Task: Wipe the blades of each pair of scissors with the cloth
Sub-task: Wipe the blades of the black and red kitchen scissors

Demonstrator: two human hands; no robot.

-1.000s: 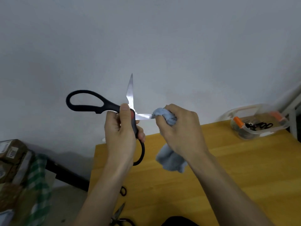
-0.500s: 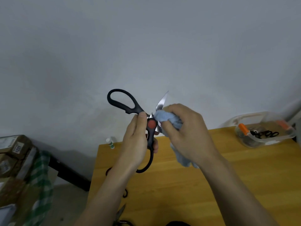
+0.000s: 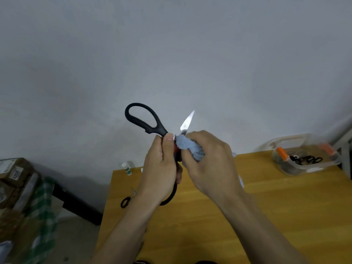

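The left hand (image 3: 162, 168) holds a large pair of black-handled scissors (image 3: 152, 128) up in the air above the near-left part of the yellow worktop (image 3: 285, 206), its fingers curled round the shank near the red pivot, thumb laid along the handle. The scissors stand splayed open: one handle loop rises up and to the left against the grey wall (image 3: 171, 54), the other handle hangs down below the hand toward the worktop, and one bare blade (image 3: 187, 121) points up and to the right, its tip highest. The right hand (image 3: 211, 164) has its grip closed around a bunched light-blue cloth (image 3: 190, 149), pressing it against the scissors just beside the pivot at the base of that blade; the second blade is hidden by cloth and fingers. On the worktop's left edge lies a small pair of black-handled scissors (image 3: 126, 201), and near the far-left corner a small white and green bottle (image 3: 126, 168). At the far right sits a clear plastic container (image 3: 304, 157) with orange clasps holding more black scissors. Cardboard boxes (image 3: 13, 174) stand at the left, off the worktop.
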